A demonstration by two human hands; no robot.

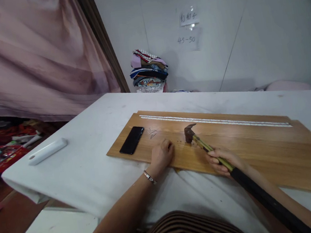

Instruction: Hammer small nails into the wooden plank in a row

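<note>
A long wooden board [260, 149] lies on a white table [93, 164]. My right hand [223, 160] is closed around the yellow-green shaft of a hammer [200, 143], well up from its black grip. The hammer's head [188, 132] rests on the board. My left hand [162, 154] rests knuckles-up on the board's near edge, fingers curled, just left of the hammer head; whether it pinches anything is hidden. A few small nails [152, 133] lie loose on the board beside a black phone [132, 140].
A pale strip [214, 121] runs along the board's far edge. A white cylindrical object [47, 151] lies on the table at left. Folded clothes [149, 72] are stacked by the wall. A pink curtain [30, 56] and floor clutter [4, 148] are at left.
</note>
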